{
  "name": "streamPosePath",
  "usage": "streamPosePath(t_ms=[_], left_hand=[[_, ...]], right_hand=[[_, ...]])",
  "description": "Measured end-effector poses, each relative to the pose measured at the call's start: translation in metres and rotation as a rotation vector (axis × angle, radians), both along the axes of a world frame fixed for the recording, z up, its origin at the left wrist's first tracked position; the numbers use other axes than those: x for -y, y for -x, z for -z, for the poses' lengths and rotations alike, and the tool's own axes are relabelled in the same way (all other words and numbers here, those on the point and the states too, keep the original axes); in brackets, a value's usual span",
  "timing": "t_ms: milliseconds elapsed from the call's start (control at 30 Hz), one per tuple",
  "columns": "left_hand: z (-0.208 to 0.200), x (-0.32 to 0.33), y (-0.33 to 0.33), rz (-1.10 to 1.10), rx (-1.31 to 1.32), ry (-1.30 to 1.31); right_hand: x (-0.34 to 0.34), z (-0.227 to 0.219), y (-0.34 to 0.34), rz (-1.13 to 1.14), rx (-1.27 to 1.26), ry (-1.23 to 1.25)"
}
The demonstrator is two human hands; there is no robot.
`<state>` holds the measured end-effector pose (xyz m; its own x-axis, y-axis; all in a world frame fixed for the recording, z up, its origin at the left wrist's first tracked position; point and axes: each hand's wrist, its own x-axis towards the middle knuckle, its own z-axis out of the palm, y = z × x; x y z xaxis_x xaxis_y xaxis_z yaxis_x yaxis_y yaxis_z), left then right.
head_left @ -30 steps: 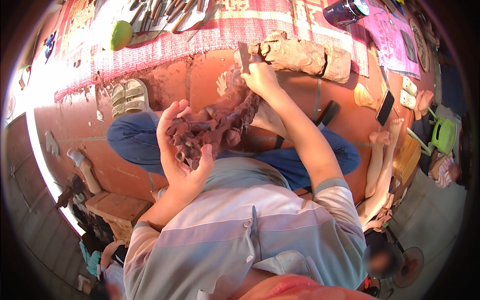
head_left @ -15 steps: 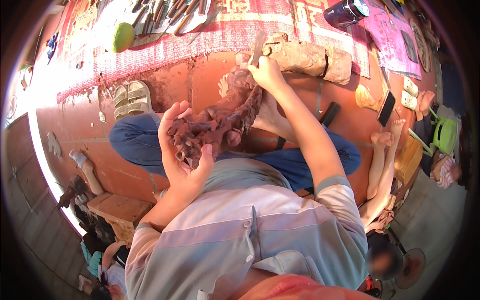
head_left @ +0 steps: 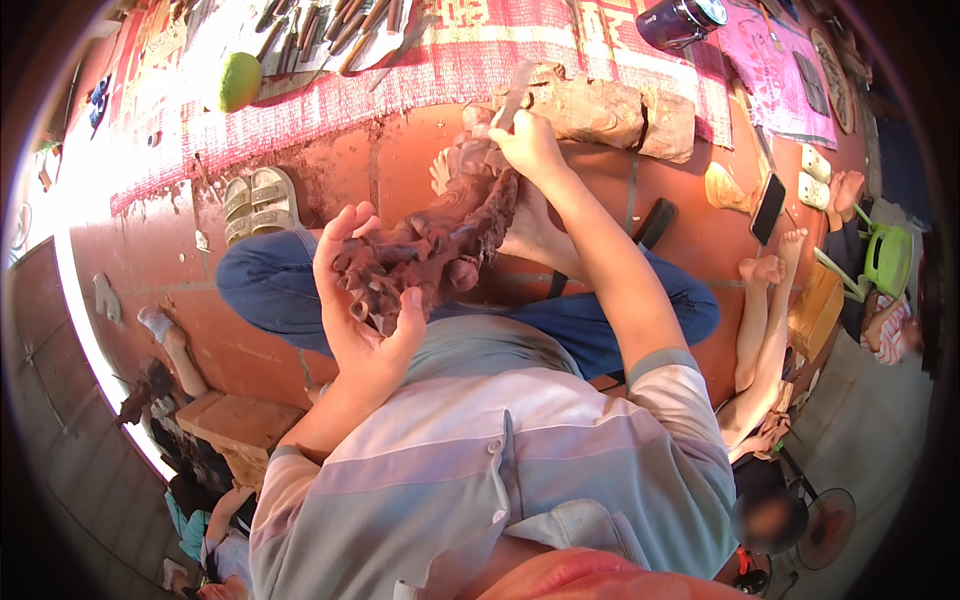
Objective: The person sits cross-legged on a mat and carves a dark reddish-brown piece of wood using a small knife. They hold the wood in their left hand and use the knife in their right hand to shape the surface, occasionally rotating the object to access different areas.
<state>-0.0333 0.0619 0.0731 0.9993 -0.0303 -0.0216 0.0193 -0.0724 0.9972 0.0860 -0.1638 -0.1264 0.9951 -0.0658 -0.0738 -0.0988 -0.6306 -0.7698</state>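
Left hand (head_left: 345, 320), one: cupped, thumb (head_left: 409, 312) standing apart from raised, curved fingers (head_left: 328, 258); left forearm (head_left: 328, 402), one: bare, slanting forward and inward, close to the torso; right hand (head_left: 530, 148), one: fingers curled in a grip, farther forward than the left; right forearm (head_left: 605, 255), one: bare, extended forward and inward.

- Your wood carving (head_left: 430, 250) is reddish brown, your flat tool (head_left: 514, 97) grey.
- Your jeans (head_left: 265, 285) are blue; your shirt (head_left: 410, 490) is grey, banded off-white and lilac.
- You see a woven mat (head_left: 570, 50) streaked red and white, with yellow motifs.
- Your floor tiles (head_left: 240, 335) are terracotta with greyish joints.
- You have olive sandals (head_left: 272, 197), a green fruit (head_left: 239, 82), a dark blue, silver-topped flask (head_left: 672, 25), a bright pink cloth (head_left: 775, 60) and a lime-green stool (head_left: 888, 262).
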Motion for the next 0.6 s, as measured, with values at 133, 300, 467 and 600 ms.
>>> streamPosePath(t_ms=[133,300,467,600], left_hand=[[-0.001,-0.001,-0.001,-0.012,0.006,-0.020],[0.002,-0.003,0.001,0.023,0.022,-0.017],[0.002,-0.003,0.000,0.018,0.010,0.027],[0.001,-0.001,0.000,0.006,0.015,0.008]], right_hand=[[0.024,0.000,-0.001,0.280,0.075,-0.211],[0.021,-0.004,0.024,0.071,0.026,-0.198],[0.014,0.002,0.026,-0.100,-0.044,-0.183],[0.031,0.010,0.014,0.091,-0.052,-0.424]])
